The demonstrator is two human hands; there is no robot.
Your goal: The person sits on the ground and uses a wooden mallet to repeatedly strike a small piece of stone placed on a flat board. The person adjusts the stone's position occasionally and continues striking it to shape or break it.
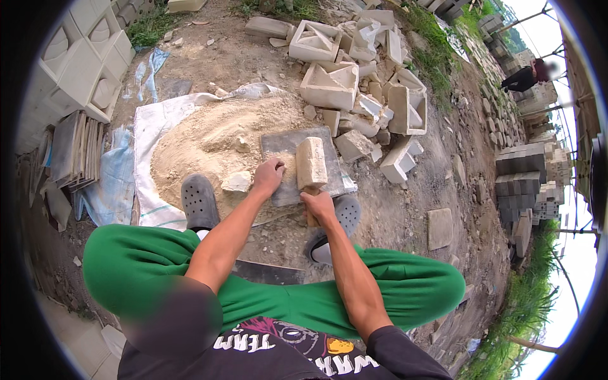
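Observation:
My right hand (318, 206) is wrapped round a short brown wooden handle. At the handle's far end sits a thick, pale, dust-covered block, together looking like a mallet (311, 163). The block rests over a dark flat board (278, 146) lying partly on a white sack sheet (147, 166). To the left, my left hand (270, 177) is low over the board, fingers curled together; whatever they pinch is hidden. Sandy powder (202, 142) is heaped on the sheet beyond that hand. Close to my left wrist lies a pale lump (237, 182).
Broken pale moulded blocks (330, 85) pile up ahead on the right. Flat boards (73, 152) lean beside blue plastic at left, below stacked white blocks (85, 50). My clogs (199, 201) flank the work. Grey blocks (520, 171) and another person (529, 75) are far right.

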